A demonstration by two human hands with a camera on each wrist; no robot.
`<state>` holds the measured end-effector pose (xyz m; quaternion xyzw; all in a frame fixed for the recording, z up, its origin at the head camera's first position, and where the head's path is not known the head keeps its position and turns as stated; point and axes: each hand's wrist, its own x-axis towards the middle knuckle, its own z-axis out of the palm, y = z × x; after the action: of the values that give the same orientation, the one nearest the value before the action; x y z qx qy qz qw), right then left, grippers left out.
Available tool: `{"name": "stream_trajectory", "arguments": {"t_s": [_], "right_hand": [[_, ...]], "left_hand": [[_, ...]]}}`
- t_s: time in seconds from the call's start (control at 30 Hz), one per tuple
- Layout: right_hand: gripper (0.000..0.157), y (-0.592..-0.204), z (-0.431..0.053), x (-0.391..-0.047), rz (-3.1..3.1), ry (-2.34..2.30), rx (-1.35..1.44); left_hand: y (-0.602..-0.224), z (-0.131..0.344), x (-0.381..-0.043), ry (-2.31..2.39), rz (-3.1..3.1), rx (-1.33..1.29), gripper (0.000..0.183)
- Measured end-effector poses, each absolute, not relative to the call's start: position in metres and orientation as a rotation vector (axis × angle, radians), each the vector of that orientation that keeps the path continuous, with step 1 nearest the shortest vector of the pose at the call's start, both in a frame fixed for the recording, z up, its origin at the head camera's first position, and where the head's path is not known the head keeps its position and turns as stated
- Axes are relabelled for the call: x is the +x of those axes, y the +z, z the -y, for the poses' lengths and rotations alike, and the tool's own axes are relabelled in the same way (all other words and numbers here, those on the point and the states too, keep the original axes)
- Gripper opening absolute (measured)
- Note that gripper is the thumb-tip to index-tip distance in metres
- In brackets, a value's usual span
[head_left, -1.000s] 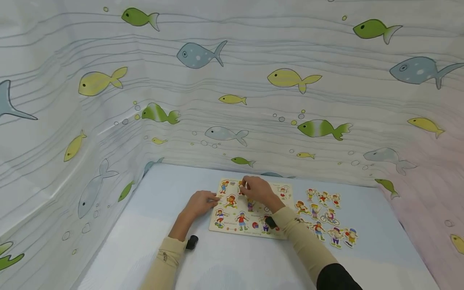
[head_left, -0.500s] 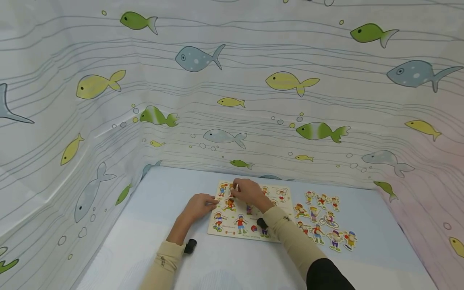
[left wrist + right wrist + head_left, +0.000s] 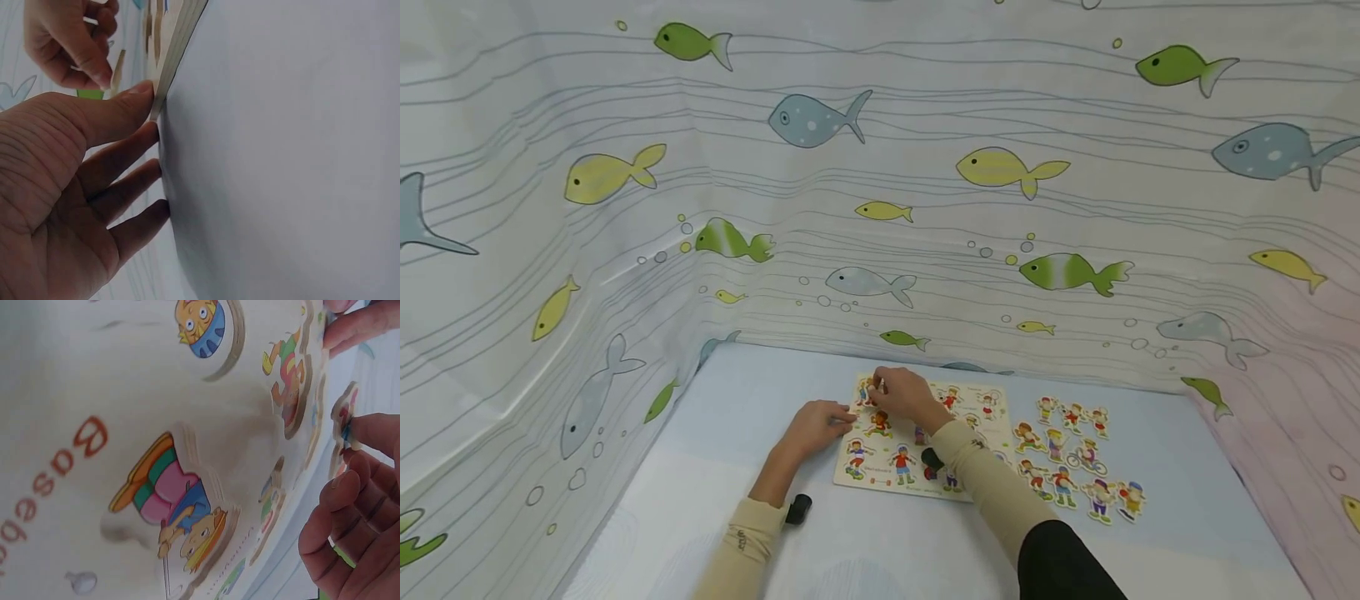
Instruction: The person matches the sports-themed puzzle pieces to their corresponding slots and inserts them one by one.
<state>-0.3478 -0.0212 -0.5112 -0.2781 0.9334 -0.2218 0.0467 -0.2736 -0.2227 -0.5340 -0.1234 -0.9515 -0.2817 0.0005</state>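
Note:
A wooden puzzle board (image 3: 844, 475) with printed children at sports lies flat on the table. At its left edge rests my left hand (image 3: 816, 427); in the left wrist view the thumb (image 3: 128, 109) touches the board's edge, while the loosely extended fingers touch the tabletop. My right hand (image 3: 908, 396) is over the board's upper left part. Between thumb and finger it pinches a flat wooden puzzle piece (image 3: 342, 422), tilted up on its edge and clear of the board in the right wrist view. The piece's printed figure is mostly hidden.
Several loose puzzle pieces (image 3: 1062, 475) lie in rows on the table right of the board. A fish-patterned sheet (image 3: 865, 167) rises behind and beside the table (image 3: 850, 550). A black wrist camera (image 3: 799, 508) sits at the left cuff.
My right hand has moved left across the board's upper part with the puzzle piece, towards the upper left corner. The left hand stays at the board's left edge.

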Motion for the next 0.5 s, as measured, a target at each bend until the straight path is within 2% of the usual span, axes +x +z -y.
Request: {"name": "stream_trajectory", "arguments": {"t_s": [0.27, 0.5], "right_hand": [[0.015, -0.513, 0.028, -0.348, -2.853, -0.707, -0.809], [0.016, -0.516, 0.033, -0.353, -2.846, -0.696, -0.786]], "left_hand": [[-0.534, 0.221, -0.273, -0.902, 3.004, -0.357, 0.017], [-0.529, 0.220, -0.269, -0.847, 2.966, -0.432, 0.017]]}}
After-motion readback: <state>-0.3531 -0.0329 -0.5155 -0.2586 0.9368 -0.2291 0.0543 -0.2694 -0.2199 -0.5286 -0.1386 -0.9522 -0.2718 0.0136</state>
